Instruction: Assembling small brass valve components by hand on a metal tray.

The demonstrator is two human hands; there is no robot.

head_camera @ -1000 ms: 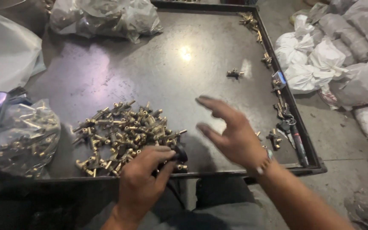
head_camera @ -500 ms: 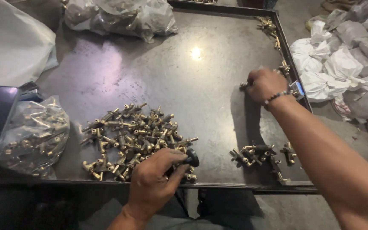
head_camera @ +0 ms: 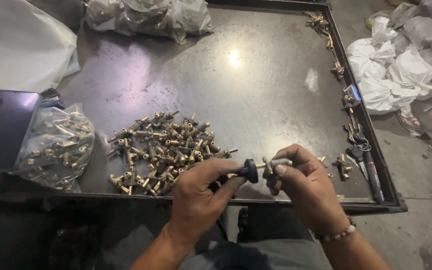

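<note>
My left hand (head_camera: 198, 192) grips a small black knob (head_camera: 250, 171) at the near edge of the dark metal tray table (head_camera: 256, 100). My right hand (head_camera: 308, 187) holds a small brass fitting (head_camera: 276, 163) by its stem, and the fitting's end meets the black knob between the two hands. Just left of the hands lies a loose pile of brass fittings (head_camera: 163, 150) on the table. A few more brass pieces (head_camera: 342, 167) sit to the right of my right hand.
A clear bag of brass parts (head_camera: 56, 147) lies at the left edge beside a dark phone (head_camera: 1, 127). Another filled bag (head_camera: 148, 17) sits at the far side. Small parts line the right rim (head_camera: 348, 100). White sacks (head_camera: 406, 70) lie on the floor.
My right hand has come back from the far right of the table to the near edge with a brass fitting, meeting my left hand. The left hand stayed near the pile.
</note>
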